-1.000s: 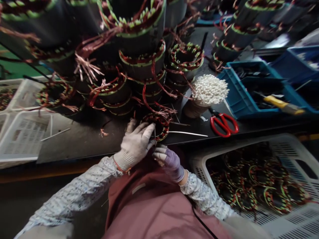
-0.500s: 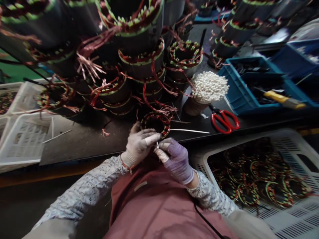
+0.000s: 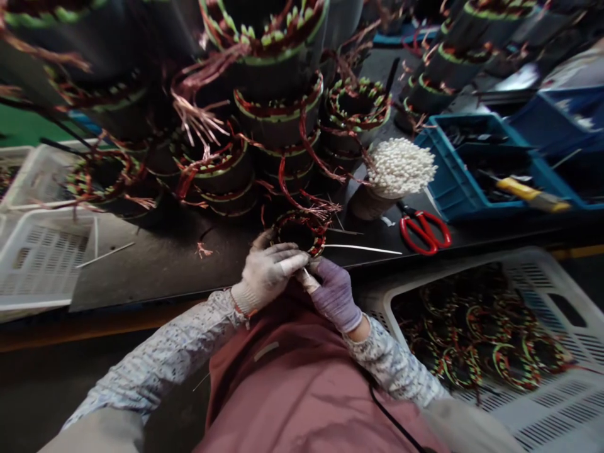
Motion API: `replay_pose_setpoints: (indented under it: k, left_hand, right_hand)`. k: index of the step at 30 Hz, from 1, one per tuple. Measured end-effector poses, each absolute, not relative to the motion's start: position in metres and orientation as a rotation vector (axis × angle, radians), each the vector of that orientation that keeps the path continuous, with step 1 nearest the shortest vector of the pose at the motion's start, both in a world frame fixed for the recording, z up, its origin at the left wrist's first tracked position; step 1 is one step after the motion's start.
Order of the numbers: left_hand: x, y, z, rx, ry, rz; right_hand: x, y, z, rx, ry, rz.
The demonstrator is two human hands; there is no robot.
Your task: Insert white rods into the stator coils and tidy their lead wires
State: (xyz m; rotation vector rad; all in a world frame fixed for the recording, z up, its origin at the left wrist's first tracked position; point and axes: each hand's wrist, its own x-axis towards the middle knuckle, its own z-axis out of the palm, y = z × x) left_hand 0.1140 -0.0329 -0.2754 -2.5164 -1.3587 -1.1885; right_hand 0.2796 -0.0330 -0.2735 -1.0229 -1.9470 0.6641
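Note:
A small wound motor stator [image 3: 321, 238], a ring with red-brown copper wire, lies at the front edge of the dark bench. My left hand [image 3: 271, 274], in a whitish glove, is closed on its near left side. At the stator's near edge, my right hand [image 3: 334, 292], in a purple glove with pale-wrapped fingertips, is pinched together beside the left fingers. What sits in that pinch is hidden. Loose copper lead ends [image 3: 321, 207] spread out behind the ring. A thin white stick or tube [image 3: 363, 248] lies on the bench to its right.
Stacked wound stators [image 3: 278, 119] crowd the bench's back. On the right are a bundle of white-ended sticks [image 3: 401, 167], red-handled scissors [image 3: 425, 231], a blue bin [image 3: 476, 182] and a yellow-handled tool [image 3: 533, 192]. White crates stand lower right [image 3: 552, 402], holding several stators, and left [image 3: 47, 264].
The view has shifted slightly. My right fingers have moved in closer to the left hand and the ring, and the small white bit seen between them is now hidden.

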Motion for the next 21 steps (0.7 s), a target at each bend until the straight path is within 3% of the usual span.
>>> replay_pose_setpoints:
  k: [9,16,21]
  left_hand:
    - [0.112,-0.033,-0.278,-2.561,-1.425,-1.160]
    - [0.109,-0.032,-0.276,-2.611,-1.454,-1.078]
    - [0.100,-0.029,-0.268,-2.695,-1.460,-1.025]
  right_hand:
    - [0.281,-0.030,-0.276,-1.023,-1.983,0.620]
    - [0.286,-0.031,-0.261,-1.029,-2.374,0.130]
    - [0.303,-0.048,-0.242,-0.698,-2.259,0.713]
